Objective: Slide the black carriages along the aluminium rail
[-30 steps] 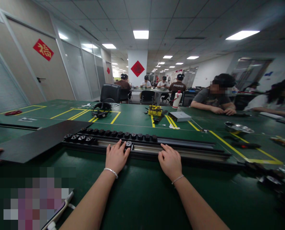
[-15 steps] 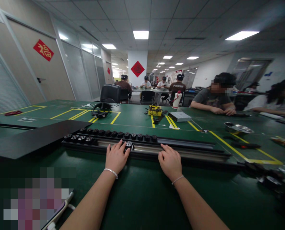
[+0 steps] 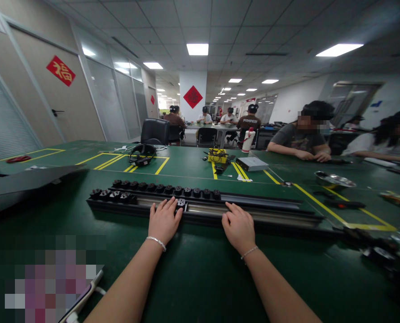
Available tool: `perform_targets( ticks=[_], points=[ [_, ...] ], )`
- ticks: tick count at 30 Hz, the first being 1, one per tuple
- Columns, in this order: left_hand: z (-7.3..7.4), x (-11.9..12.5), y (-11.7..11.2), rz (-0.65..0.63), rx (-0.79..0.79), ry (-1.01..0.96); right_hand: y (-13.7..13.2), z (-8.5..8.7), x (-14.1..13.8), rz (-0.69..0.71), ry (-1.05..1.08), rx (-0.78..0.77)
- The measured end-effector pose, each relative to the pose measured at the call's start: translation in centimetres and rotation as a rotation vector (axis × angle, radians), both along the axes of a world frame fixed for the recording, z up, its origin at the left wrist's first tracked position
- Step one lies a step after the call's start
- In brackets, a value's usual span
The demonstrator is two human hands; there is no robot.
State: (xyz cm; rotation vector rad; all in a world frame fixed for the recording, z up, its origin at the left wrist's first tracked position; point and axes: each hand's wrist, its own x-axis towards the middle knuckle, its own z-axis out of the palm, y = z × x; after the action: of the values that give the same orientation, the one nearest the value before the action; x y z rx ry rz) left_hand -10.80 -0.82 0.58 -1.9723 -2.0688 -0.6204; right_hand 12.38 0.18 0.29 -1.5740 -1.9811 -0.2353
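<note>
A long black rail [image 3: 270, 213] lies across the green table in front of me. A row of several small black parts [image 3: 166, 189] sits along its far side, and a few more at its left end. My left hand [image 3: 164, 220] rests flat on the rail, fingers spread, fingertips beside a small black part [image 3: 181, 203]. My right hand [image 3: 238, 225] lies flat on the rail further right, fingers stretched out. Neither hand holds anything.
A black flat panel [image 3: 28, 179] is raised at the left. A phone [image 3: 81, 298] lies near my left forearm. Headphones [image 3: 142, 154], a yellow device [image 3: 218, 155], a grey box [image 3: 252, 163] and a metal bowl [image 3: 334, 179] sit further back. People work at the right and at far tables.
The black panel at the left has been lifted and drawn away to the left, off the rail's end. The other person's fingers at the left edge are gone. My hands have not moved.
</note>
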Motion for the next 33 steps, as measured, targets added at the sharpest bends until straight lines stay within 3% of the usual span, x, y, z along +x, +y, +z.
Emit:
perform_targets(
  ticks=[33],
  points=[
    [-0.19,0.09,-0.08,-0.022,0.017,0.016,0.03,0.01,0.03,0.001,-0.004,-0.001]
  ],
)
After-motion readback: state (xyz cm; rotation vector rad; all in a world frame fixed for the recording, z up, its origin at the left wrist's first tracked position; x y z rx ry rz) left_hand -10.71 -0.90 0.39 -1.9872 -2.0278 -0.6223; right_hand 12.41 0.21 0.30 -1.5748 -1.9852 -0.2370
